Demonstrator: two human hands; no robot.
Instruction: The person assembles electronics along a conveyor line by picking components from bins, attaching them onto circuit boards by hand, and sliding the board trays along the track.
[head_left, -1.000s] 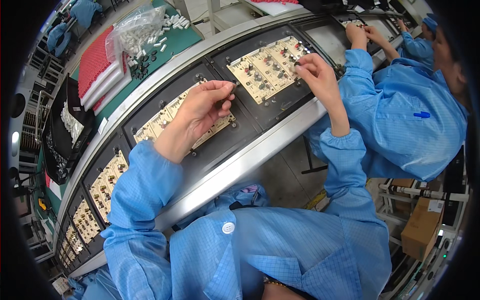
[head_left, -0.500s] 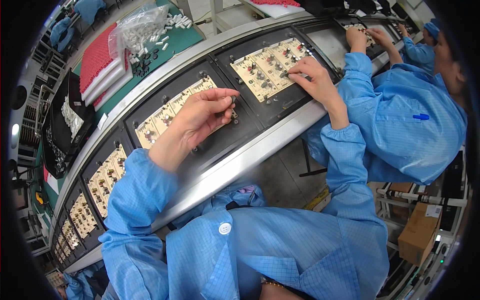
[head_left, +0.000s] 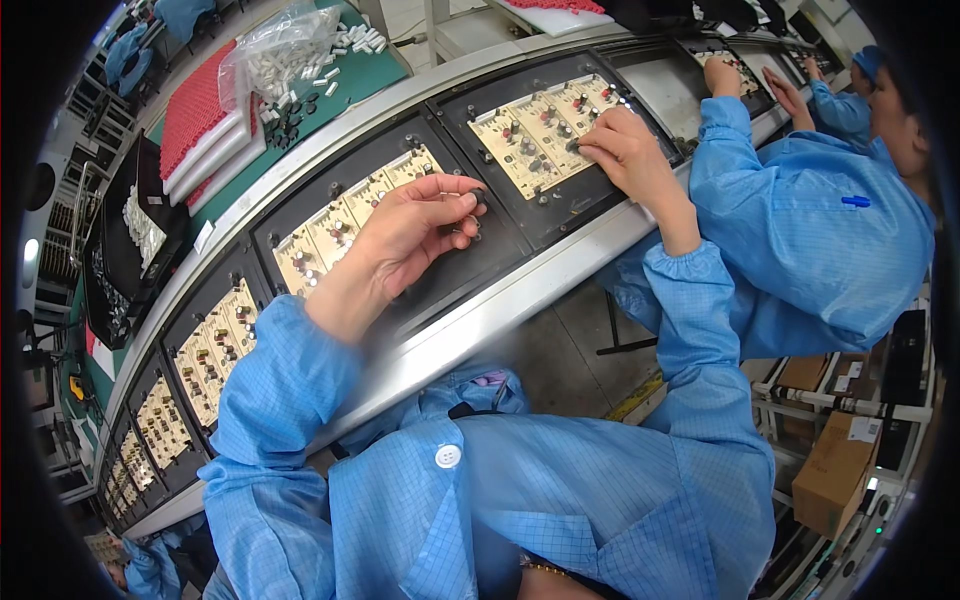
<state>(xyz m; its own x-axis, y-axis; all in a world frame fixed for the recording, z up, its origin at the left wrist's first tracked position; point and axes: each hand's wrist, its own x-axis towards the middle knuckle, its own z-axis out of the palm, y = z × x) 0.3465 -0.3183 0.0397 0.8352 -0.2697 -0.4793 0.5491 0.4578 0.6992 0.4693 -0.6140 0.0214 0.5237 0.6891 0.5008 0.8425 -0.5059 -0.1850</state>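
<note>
My left hand (head_left: 415,230) is closed in a pinch above the black frame of the nearer tray, palm partly turned up. Between its thumb and forefinger is a small black round part (head_left: 480,197), its exact kind too small to tell. Over the tan circuit board (head_left: 540,165) to the right, my right hand (head_left: 630,155) pinches a small dark component (head_left: 573,146) at the board's surface. Red-topped and dark components stand around it on that board. Another tan circuit board (head_left: 300,262) lies partly hidden behind my left hand and wrist.
More framed boards (head_left: 215,345) run down the line to the left. On the green bench (head_left: 370,75) lie white cylindrical parts, a clear plastic bag (head_left: 285,60), black parts and red foam sheets (head_left: 197,125). A co-worker in blue (head_left: 800,230) works close on my right. A metal rail (head_left: 450,350) edges the line.
The trays and boards have shifted slightly right, and my left hand has moved a little right with the black part showing more. The co-worker's hands have moved apart.
</note>
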